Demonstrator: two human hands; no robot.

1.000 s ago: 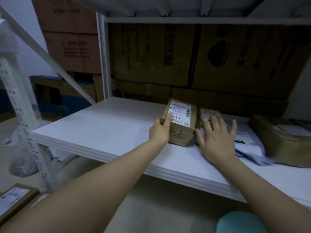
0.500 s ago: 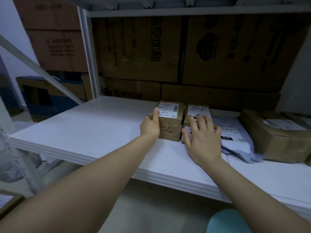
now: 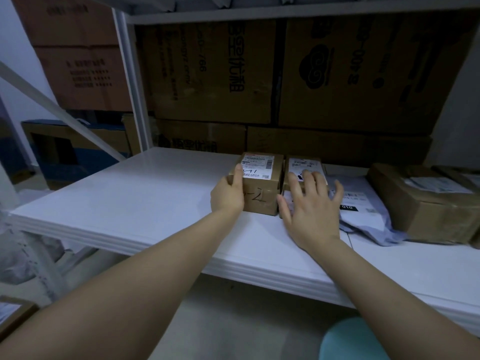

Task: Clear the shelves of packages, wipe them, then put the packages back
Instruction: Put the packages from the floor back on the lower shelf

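Note:
A small brown box [image 3: 262,185] with a white label and a handwritten mark stands on the white shelf [image 3: 135,203]. My left hand [image 3: 228,193] grips its left side, thumb up on the top edge. Touching it on the right is a second small brown box [image 3: 304,163]. My right hand [image 3: 310,209] lies flat on that box with fingers spread. A grey mailer bag [image 3: 363,211] lies just right of the second box, partly under my right hand. Further right sits a larger brown package [image 3: 426,203].
Large cardboard cartons [image 3: 337,74] are stacked behind the shelf. A white upright post [image 3: 130,84] and a diagonal brace [image 3: 59,110] stand at the left. Another labelled package [image 3: 13,313] lies on the floor at bottom left. A teal round object [image 3: 350,341] is at the bottom edge.
The left box, tilted a second ago, now stands flat and pushed up against the second box. My right hand has settled onto the second box.

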